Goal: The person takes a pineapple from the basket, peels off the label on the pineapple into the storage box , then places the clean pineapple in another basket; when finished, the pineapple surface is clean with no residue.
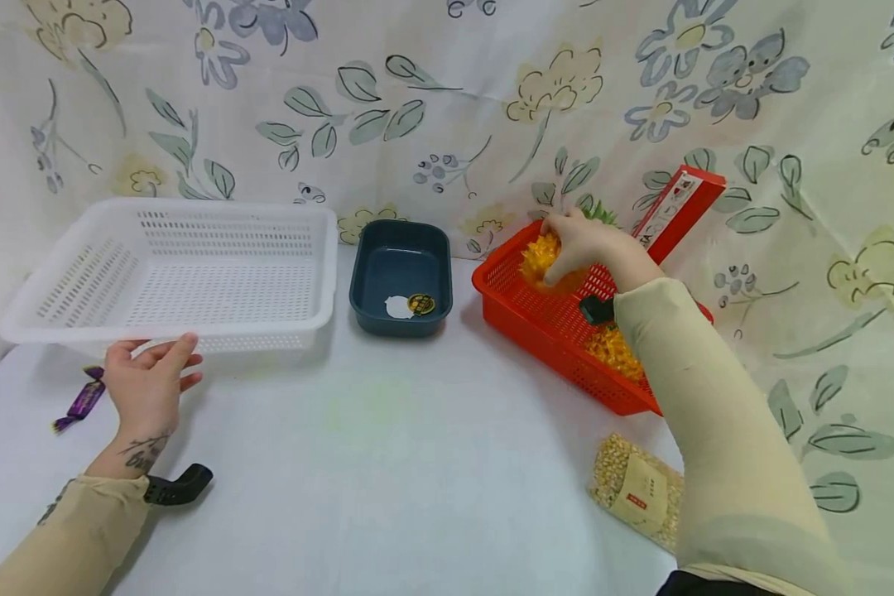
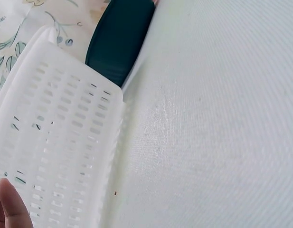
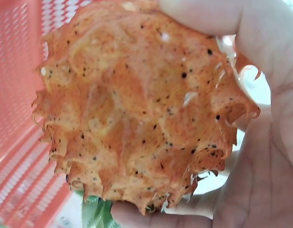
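Observation:
My right hand point(image 1: 592, 244) grips a spiky orange-yellow toy pineapple point(image 3: 137, 109) above the red basket point(image 1: 521, 306). Black specks dot its skin, and green leaves point(image 1: 600, 213) show behind the hand. A second yellow spiky piece point(image 1: 614, 354) lies in the same basket, partly hidden by my sleeve. On the left, my left hand point(image 1: 149, 385) holds the front rim of a white perforated basket point(image 1: 223, 285); its fingertips point(image 2: 13, 206) lie along the outer wall in the left wrist view. Nothing is seen inside the white basket.
Between the baskets stands a dark blue-green tub point(image 1: 401, 269) with a gold and a white sticker. A purple-wrapped candy point(image 1: 82, 401) lies beside my left hand. A bag of yellow kernels point(image 1: 636, 488) lies front right. A red box point(image 1: 678, 213) leans by the red basket.

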`<state>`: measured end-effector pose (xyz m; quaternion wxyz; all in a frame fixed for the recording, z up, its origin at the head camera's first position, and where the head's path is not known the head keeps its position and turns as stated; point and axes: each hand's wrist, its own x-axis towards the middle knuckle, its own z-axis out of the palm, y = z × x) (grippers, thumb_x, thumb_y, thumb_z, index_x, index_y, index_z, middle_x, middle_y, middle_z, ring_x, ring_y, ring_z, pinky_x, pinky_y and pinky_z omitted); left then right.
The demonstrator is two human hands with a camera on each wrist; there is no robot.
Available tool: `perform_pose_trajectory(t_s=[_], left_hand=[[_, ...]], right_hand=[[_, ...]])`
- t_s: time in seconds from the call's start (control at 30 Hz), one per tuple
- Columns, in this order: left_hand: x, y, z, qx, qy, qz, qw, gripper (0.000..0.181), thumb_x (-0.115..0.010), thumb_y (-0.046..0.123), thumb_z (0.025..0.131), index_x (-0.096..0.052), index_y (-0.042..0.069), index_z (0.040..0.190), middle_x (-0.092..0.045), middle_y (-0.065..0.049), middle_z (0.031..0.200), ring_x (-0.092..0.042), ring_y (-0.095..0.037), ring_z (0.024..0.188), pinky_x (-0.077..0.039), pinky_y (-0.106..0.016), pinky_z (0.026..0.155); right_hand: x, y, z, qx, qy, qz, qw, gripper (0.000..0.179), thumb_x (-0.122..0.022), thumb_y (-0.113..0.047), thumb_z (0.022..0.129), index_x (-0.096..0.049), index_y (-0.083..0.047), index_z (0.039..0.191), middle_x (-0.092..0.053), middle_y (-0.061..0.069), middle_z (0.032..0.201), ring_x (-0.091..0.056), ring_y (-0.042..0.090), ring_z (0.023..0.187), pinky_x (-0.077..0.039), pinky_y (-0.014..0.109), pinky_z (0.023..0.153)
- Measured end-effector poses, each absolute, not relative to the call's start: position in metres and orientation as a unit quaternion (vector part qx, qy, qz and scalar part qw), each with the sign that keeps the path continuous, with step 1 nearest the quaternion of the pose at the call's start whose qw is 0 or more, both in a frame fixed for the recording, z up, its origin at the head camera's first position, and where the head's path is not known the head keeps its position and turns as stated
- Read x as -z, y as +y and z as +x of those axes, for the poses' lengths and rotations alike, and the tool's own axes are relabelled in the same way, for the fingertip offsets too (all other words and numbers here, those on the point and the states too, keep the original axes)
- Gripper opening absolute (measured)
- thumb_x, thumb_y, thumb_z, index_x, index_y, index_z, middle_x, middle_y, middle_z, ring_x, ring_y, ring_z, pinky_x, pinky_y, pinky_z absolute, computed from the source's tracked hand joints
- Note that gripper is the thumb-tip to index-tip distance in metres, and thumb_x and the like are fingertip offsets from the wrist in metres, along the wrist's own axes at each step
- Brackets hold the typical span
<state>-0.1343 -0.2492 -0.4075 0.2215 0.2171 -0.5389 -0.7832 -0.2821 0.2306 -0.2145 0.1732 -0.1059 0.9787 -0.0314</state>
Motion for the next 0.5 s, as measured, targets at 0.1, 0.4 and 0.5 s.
perform_pose_trajectory(t_s=[0.1, 0.4, 0.5], left_hand=[[0.41, -0.251, -0.135, 0.788, -0.534, 0.211, 0.222, 0.053, -0.078, 0.008, 0.072, -0.039, 0.015, 0.107, -0.067, 0.001, 0.07, -0.063, -0.01, 0.051, -0.048, -0.025, 0.038], [0.447, -0.274, -0.151, 0.782, -0.548, 0.163, 0.247, 0.06, -0.082, 0.013, 0.068, -0.04, 0.014, 0.111, -0.069, -0.001, 0.076, -0.066, -0.013, 0.055, -0.05, -0.028, 0.04], [0.437, -0.267, -0.146, 0.783, -0.546, 0.18, 0.238, 0.058, -0.081, 0.012, 0.069, -0.04, 0.014, 0.11, -0.068, -0.001, 0.075, -0.065, -0.012, 0.055, -0.049, -0.027, 0.039]], right_hand=[[0.223, 0.238, -0.286, 0.04, 0.976, -0.101, 0.188, 0.077, -0.075, -0.027, 0.07, -0.035, -0.012, 0.134, -0.03, 0.017, 0.128, -0.037, 0.036, 0.11, -0.04, 0.055, 0.088], [0.24, 0.245, -0.288, 0.064, 0.971, -0.095, 0.21, 0.076, -0.076, -0.027, 0.071, -0.035, -0.012, 0.133, -0.028, 0.019, 0.129, -0.037, 0.037, 0.11, -0.039, 0.056, 0.089], [0.245, 0.247, -0.289, 0.07, 0.97, -0.092, 0.215, 0.076, -0.076, -0.027, 0.071, -0.036, -0.012, 0.133, -0.027, 0.019, 0.129, -0.036, 0.037, 0.11, -0.039, 0.056, 0.09]])
